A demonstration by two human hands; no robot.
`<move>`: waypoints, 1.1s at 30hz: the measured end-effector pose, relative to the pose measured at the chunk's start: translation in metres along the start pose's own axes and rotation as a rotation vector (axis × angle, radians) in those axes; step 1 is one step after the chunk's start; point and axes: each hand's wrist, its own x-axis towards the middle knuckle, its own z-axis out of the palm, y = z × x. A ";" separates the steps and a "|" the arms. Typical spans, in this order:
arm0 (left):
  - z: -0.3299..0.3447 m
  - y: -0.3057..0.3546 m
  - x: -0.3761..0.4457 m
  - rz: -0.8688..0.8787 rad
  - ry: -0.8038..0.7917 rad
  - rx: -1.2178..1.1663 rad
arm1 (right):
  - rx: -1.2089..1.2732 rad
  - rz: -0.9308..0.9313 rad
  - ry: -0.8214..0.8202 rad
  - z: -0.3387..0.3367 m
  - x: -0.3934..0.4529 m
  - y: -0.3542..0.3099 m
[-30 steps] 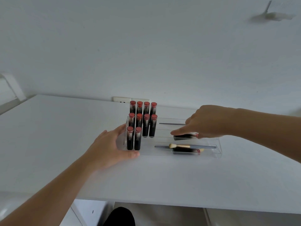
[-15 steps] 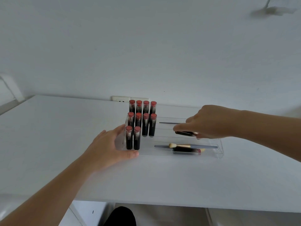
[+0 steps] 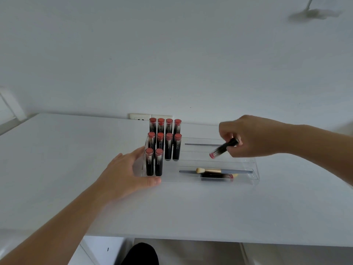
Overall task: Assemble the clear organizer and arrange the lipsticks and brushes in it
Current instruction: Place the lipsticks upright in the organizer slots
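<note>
A lipstick point(image 3: 223, 149) is pinched in the curled fingers of the right hand point(image 3: 250, 137) and held tilted above the clear organizer point(image 3: 255, 170), red end down and to the left, clear of the tray. The organizer's left end is steadied on the tabletop point(image 3: 57, 159) by the left hand point(image 3: 124, 174), fingers spread against its wall and thumb along the front edge. Ten lipsticks are stood upright in the slots; in the front row only two point(image 3: 154, 162) are seated, so the arranging step is judged well along. Another lipstick point(image 3: 216, 176) and a brush point(image 3: 215, 170) are laid flat in the front channel. Next, the held tube must be turned upright and lowered into an open front slot.
</note>
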 end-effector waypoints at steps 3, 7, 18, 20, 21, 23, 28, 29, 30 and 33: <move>0.000 0.000 0.000 0.014 -0.005 0.003 | 0.466 0.149 0.077 -0.005 -0.004 -0.003; 0.000 -0.003 0.001 -0.009 -0.022 0.018 | 1.106 0.323 0.076 0.006 -0.013 -0.010; 0.002 -0.003 0.002 -0.016 -0.008 0.021 | 1.866 0.386 0.037 0.053 -0.036 -0.044; 0.001 -0.002 0.002 -0.004 -0.004 0.023 | 1.941 0.294 -0.024 0.058 -0.038 -0.050; 0.001 -0.001 0.002 -0.004 -0.004 0.024 | 1.965 0.243 -0.069 0.061 -0.040 -0.053; 0.001 0.001 0.002 -0.001 0.000 0.024 | 1.975 0.176 -0.145 0.066 -0.041 -0.060; 0.001 0.002 0.000 -0.023 -0.001 0.014 | 2.048 0.161 -0.131 0.079 -0.037 -0.079; 0.001 0.001 0.001 -0.022 -0.004 0.019 | 2.074 0.160 -0.112 0.080 -0.035 -0.081; 0.001 0.001 0.001 -0.020 -0.007 0.025 | 2.099 0.162 -0.092 0.081 -0.034 -0.083; 0.001 0.000 0.001 -0.017 -0.007 0.026 | 2.192 0.209 -0.035 0.082 -0.029 -0.088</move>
